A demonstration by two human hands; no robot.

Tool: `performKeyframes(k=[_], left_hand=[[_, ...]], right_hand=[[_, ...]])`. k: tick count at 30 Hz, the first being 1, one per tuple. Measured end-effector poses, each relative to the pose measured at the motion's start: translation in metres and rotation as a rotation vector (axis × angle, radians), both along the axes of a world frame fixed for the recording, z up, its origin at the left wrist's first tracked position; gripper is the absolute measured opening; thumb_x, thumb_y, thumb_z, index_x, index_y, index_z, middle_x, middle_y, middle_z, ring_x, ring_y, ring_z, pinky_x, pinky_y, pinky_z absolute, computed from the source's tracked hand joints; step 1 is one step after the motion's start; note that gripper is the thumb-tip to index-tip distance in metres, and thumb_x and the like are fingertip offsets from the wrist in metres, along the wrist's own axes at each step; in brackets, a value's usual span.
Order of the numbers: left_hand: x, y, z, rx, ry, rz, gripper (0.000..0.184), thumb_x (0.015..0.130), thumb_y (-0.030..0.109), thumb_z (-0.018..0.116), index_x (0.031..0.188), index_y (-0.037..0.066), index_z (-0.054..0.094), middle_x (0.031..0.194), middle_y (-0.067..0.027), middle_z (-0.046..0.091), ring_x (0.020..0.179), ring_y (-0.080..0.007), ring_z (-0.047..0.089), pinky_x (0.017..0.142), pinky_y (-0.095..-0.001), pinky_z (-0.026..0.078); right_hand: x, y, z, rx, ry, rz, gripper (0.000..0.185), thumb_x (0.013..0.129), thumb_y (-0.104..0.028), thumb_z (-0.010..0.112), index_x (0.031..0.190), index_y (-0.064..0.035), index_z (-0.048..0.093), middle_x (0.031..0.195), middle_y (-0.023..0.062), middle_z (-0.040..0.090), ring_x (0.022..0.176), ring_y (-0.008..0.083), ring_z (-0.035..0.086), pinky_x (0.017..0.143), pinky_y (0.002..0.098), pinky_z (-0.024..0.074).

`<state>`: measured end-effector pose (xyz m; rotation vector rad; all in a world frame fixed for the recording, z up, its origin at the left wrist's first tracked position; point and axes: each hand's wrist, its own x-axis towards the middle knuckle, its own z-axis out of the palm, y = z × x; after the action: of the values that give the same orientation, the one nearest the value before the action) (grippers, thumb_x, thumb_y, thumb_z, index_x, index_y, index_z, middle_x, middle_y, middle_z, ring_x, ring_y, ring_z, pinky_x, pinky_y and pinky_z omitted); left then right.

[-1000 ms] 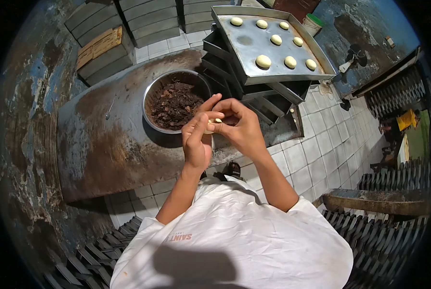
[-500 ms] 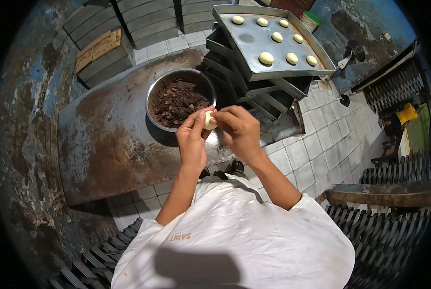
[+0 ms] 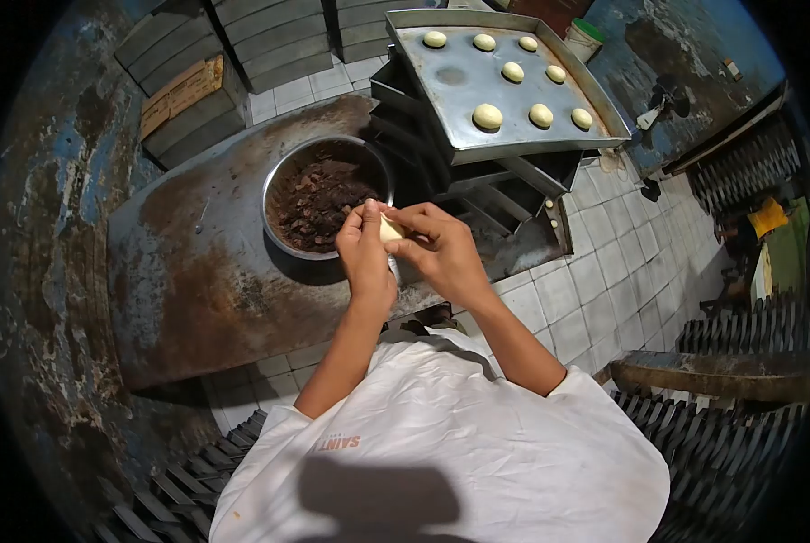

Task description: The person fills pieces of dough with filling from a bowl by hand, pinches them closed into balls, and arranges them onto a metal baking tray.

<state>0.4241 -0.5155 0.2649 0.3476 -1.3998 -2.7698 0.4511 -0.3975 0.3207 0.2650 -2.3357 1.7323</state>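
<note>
Between my two hands is a small piece of pale dough [image 3: 390,230], partly covered by the fingers. My left hand [image 3: 366,249] is closed on its left side, thumb on top. The fingers of my right hand [image 3: 443,251] pinch its right side. Just beyond the hands stands a round metal bowl [image 3: 268,210] holding a dark brown, crumbly filling [image 3: 319,201]. Farther back on the right, a metal baking tray [image 3: 450,81] carries several round pale dough balls [image 3: 487,117], spaced apart.
Several empty-looking trays [image 3: 504,172] are stacked crosswise under the top one. The worn metal table [image 3: 188,299] extends to the left. Metal boxes, one topped with cardboard [image 3: 183,92], stand behind it. A white bucket with a green rim [image 3: 585,38] is at the back right; tiled floor [image 3: 595,271] lies right.
My right fingers have shifted on the dough, now pinching its near right side, and more of the dough looks drawn out. The bowl and tray appear slightly farther left as the view shifts.
</note>
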Motion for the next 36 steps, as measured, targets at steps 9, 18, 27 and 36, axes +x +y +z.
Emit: performKeyframes(k=[9,18,27,36], left_hand=[[-0.017,0.076,0.059,-0.452,0.468,0.06,0.045,0.111,0.033,0.048,0.11,-0.004,0.075,0.115,-0.0152,0.075,0.121,-0.0259,0.066,0.106,-0.0382,0.047],[-0.042,0.112,0.082,-0.859,0.648,0.116,0.064,0.104,0.054,0.047,0.138,0.003,0.062,0.148,-0.0154,0.059,0.148,-0.0329,0.042,0.122,-0.056,0.011],[0.015,0.041,0.019,-0.799,0.202,0.65,0.023,0.1,0.009,0.056,0.111,-0.006,0.071,0.121,-0.0159,0.069,0.119,-0.0254,0.062,0.108,-0.0392,0.043],[0.053,0.037,0.004,-0.698,0.041,0.88,0.015,0.1,0.005,0.057,0.1,-0.003,0.069,0.11,-0.0104,0.068,0.106,-0.0187,0.061,0.101,-0.0336,0.044]], right_hand=[[-0.049,0.083,0.019,-0.073,-0.122,0.041,0.036,0.083,-0.016,0.085,0.114,-0.0018,0.073,0.098,0.0067,0.071,0.088,0.0121,0.065,0.079,0.0283,0.053],[-0.134,0.178,0.074,0.115,-0.574,0.784,0.039,0.094,-0.018,0.077,0.127,0.0016,0.067,0.114,0.0053,0.072,0.102,0.0104,0.066,0.092,0.03,0.054],[-0.329,0.208,-0.034,0.875,0.338,0.431,0.055,0.1,-0.035,0.062,0.142,-0.0006,0.053,0.144,0.0232,0.057,0.139,0.0441,0.048,0.116,0.0411,0.0413],[-0.411,0.152,-0.063,0.911,0.548,0.463,0.058,0.109,-0.041,0.04,0.152,-0.0036,0.042,0.159,0.0208,0.041,0.148,0.0433,0.035,0.12,0.0538,0.031]])
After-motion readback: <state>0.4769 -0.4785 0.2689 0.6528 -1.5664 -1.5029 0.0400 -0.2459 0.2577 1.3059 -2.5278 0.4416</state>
